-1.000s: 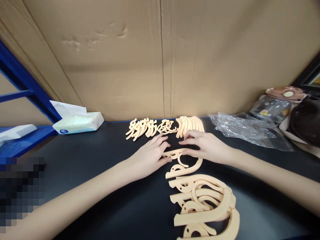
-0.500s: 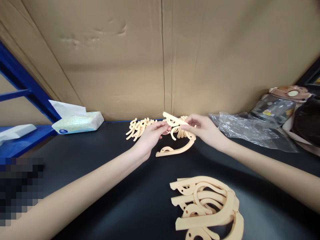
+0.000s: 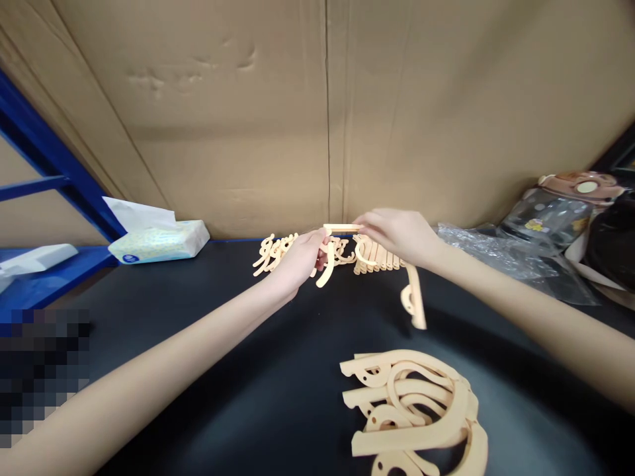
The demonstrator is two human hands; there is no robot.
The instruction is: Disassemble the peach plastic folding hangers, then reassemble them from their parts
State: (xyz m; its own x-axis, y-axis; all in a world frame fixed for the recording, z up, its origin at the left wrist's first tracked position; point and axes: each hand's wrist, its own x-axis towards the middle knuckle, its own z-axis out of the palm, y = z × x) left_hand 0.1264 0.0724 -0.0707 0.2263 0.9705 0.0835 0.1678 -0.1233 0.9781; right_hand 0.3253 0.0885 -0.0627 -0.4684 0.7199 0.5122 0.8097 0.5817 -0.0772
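Note:
Beige plastic hanger parts are in and around both hands. My left hand (image 3: 302, 258) is closed in a pinch on a hanger piece (image 3: 325, 272) whose curved end hangs below the fingers. A straight hanger arm (image 3: 341, 228) spans level between my hands, and the fingers of my right hand (image 3: 391, 231) are closed on its right end. Below the right hand hangs another hanger arm (image 3: 415, 297) with a rounded tab; where it joins is hidden. Behind the hands lie a heap of loose hooks (image 3: 270, 251) and a row of hanger arms (image 3: 381, 256).
Near me on the black table (image 3: 238, 390) lies a pile of folded hangers (image 3: 411, 410). A tissue pack (image 3: 161, 242) stands at the back left. Clear plastic bags (image 3: 491, 254) and a transparent bottle (image 3: 550, 215) are on the right. Cardboard (image 3: 248, 132) walls the back.
The arm between my hands has gone from slanting to level. The hanging arm has swung right and now points down towards me. My right hand has risen slightly, uncovering more of the row behind.

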